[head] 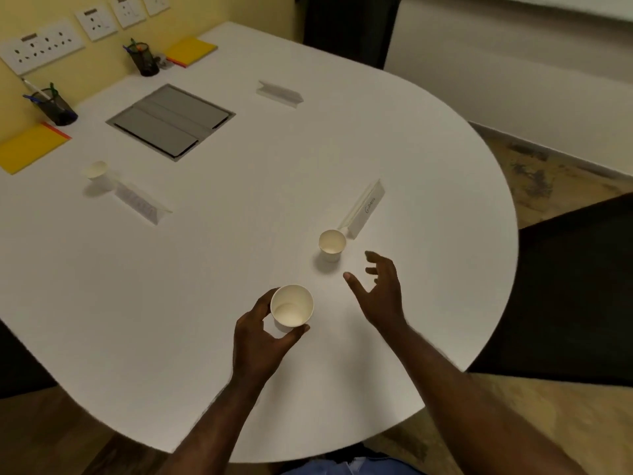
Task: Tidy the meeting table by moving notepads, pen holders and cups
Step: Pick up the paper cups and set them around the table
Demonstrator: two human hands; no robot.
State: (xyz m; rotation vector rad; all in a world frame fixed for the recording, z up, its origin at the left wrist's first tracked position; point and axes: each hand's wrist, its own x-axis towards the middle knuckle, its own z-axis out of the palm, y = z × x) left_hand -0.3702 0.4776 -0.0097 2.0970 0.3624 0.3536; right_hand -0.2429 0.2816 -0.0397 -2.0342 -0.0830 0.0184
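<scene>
— Holding one paper cup (292, 306) in our left hand (260, 332), fingers (298, 329) and thumb wrapped round its wall just under the rim. It is looking empty, so we are judging it very light and easy to crush; a gentle grip on the side should do.

— And the right hand (380, 289)?

— It is hovering with fingers spread apart, holding nothing, just beside the second cup (331, 244) standing upright on the counter (239, 234).

— Anything crowding it?

— A name card (364, 209) is standing right behind that cup, nearly touching, so we are thinking a clumsy reach could tip it. A third cup (97, 173) is sitting far left by another card (140, 202). The pen holders (56, 106) and yellow notepads (29, 150) are lying well apart, along the wall.
</scene>
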